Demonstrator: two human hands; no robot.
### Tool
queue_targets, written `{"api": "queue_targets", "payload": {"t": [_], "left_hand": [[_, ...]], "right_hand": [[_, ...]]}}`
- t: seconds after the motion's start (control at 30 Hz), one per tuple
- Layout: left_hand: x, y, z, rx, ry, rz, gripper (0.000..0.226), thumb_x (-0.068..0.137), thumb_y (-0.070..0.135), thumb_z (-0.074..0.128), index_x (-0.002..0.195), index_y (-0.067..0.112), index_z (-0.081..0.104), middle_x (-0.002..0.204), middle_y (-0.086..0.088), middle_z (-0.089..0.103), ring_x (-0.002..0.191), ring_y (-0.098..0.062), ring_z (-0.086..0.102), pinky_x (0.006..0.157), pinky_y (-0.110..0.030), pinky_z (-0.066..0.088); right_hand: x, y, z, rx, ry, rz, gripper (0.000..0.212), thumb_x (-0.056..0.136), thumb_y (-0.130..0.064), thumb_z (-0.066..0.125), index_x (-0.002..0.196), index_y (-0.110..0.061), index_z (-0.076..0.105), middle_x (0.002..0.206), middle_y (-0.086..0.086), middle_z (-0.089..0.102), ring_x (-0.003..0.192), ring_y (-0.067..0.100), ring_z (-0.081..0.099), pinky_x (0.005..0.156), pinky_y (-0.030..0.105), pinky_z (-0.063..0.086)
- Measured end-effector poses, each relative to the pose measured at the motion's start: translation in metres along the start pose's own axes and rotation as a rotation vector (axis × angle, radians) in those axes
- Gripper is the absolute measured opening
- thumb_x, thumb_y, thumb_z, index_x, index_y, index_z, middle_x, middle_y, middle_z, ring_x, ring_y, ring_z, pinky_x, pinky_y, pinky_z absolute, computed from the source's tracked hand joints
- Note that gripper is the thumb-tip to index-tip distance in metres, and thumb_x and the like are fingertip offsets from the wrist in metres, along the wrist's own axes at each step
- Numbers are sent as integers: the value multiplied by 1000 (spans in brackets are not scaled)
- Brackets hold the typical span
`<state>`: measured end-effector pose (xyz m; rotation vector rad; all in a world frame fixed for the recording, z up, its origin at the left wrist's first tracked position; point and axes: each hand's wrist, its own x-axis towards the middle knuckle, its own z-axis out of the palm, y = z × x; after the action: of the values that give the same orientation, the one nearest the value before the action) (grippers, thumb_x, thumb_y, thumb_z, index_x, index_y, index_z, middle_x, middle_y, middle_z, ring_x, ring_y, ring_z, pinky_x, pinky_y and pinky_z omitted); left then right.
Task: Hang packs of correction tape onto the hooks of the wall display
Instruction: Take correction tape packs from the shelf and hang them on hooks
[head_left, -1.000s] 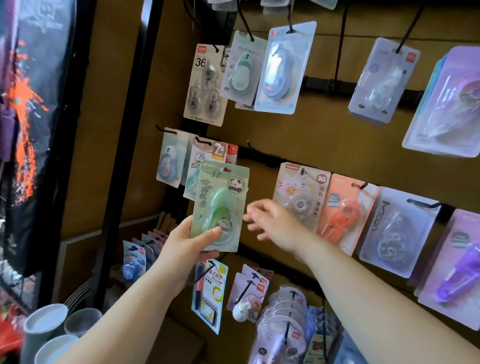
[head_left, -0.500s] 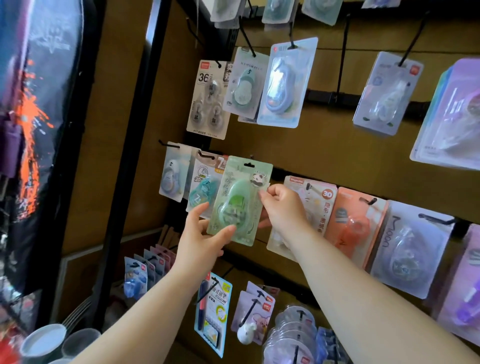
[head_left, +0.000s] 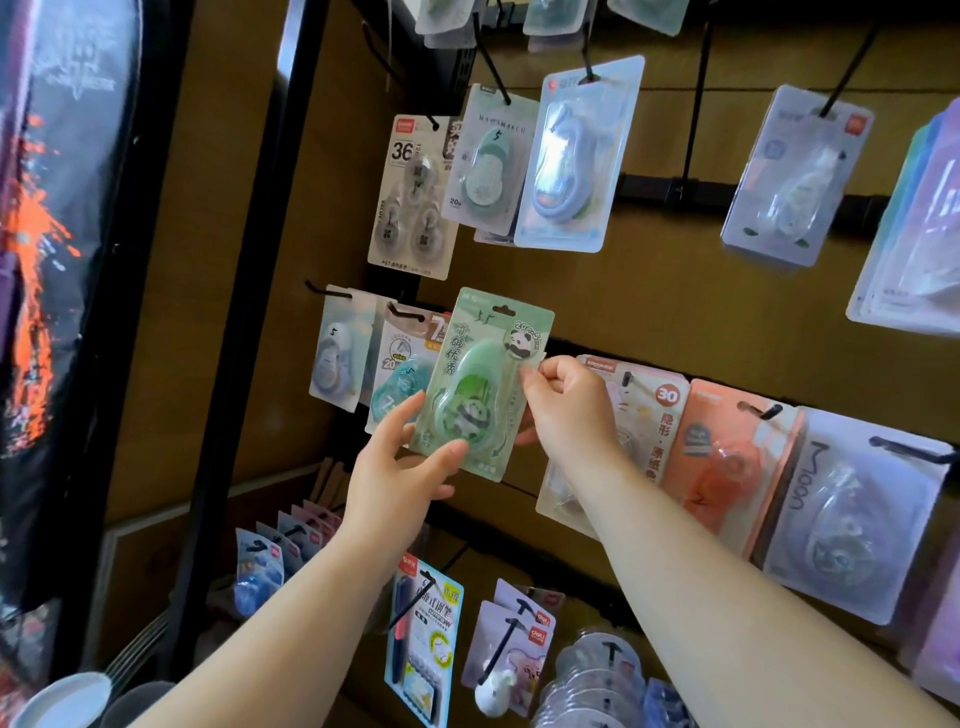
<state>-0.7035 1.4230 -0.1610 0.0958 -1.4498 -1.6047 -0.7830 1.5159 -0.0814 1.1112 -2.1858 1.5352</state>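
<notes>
Raised higher, green pack (head_left: 480, 382) between left hand (head_left: 400, 480), right hand (head_left: 569, 410)

panda pack (head_left: 480, 384) in front of wall display (head_left: 675, 312), between left hand (head_left: 397, 483) at its lower edge and right hand (head_left: 569, 410) at its right edge | two hung packs (head_left: 363, 358) just left | "30" pack (head_left: 639, 415) behind right hand | upper row of packs (head_left: 519, 161) above | lower row of packs (head_left: 467, 639) below
</notes>
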Motion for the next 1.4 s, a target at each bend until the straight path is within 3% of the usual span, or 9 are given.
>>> {"api": "queue_targets", "payload": {"t": [0.2, 0.37, 0.5, 0.67, 0.87, 1.07, 1.17, 1.3, 1.4], "left_hand": [[1, -5, 1, -29, 15, -53, 60, 82, 14, 63, 136, 25, 39, 117, -1, 46, 83, -12, 63, 59, -12, 55], [9, -10, 8, -35, -24, -102, 59, 84, 13, 61, 137, 22, 37, 97, 9, 49, 88, -14, 61, 61, -15, 55], [20, -20, 18, -26, -31, -145, 59, 85, 14, 60, 138, 23, 36, 120, -3, 47, 99, -21, 61, 63, -17, 55], [35, -32, 31, -20, -27, -164, 58, 86, 12, 58, 138, 20, 35, 91, 11, 49, 95, -19, 59, 60, -16, 54], [53, -49, 44, 38, -43, -200, 59, 87, 13, 57, 140, 17, 31, 119, -5, 48, 104, -23, 57, 76, -27, 53], [50, -61, 44, 149, -4, -214, 60, 88, 19, 56, 141, 17, 29, 134, -8, 44, 101, -23, 58, 76, -30, 52], [36, -66, 33, 206, 4, -263, 59, 87, 21, 57, 140, 16, 31, 129, -9, 46, 105, -27, 58, 78, -33, 52], [0, -66, 15, 264, -44, -302, 38, 89, 18, 54, 125, 9, 49, 86, 3, 58, 74, -11, 58, 66, -25, 50], [-37, -61, 0, 349, -117, -299, 20, 90, 17, 53, 107, 11, 60, 77, 3, 62, 66, -8, 58, 59, -19, 46]], "right_hand": [[1, 5, 2, -45, 5, 50, 19, 95, -24, 43, 89, -10, 53, 74, -3, 60, 53, 9, 59, 53, 24, 53], [6, 11, 3, -48, 39, 100, 19, 95, -24, 44, 86, -9, 53, 82, 2, 62, 58, 16, 61, 63, 35, 56], [15, 19, 3, -95, 101, 106, 18, 94, -23, 45, 82, -11, 52, 88, 7, 64, 68, 24, 64, 56, 32, 53], [31, 31, 7, -190, 170, 105, 26, 93, -23, 46, 68, -14, 46, 92, 16, 67, 84, 34, 66, 79, 47, 54], [44, 42, 9, -225, 212, 123, 36, 94, -19, 44, 59, -19, 38, 81, 9, 58, 83, 34, 65, 76, 44, 55], [40, 50, 12, -281, 123, 169, 21, 95, -22, 41, 100, -6, 53, 96, 10, 59, 79, 23, 52, 50, 24, 35], [26, 51, 13, -299, 16, 260, 35, 95, -26, 42, 120, -3, 48, 116, 14, 59, 88, 24, 51, 62, 25, 38], [-4, 50, 9, -401, -137, 327, 39, 95, -24, 41, 129, -6, 42, 129, 11, 51, 101, 21, 45, 70, 25, 40], [-32, 53, 5, -361, -209, 372, 44, 94, -23, 42, 135, -8, 38, 132, 12, 50, 116, 26, 50, 90, 30, 42]]}}
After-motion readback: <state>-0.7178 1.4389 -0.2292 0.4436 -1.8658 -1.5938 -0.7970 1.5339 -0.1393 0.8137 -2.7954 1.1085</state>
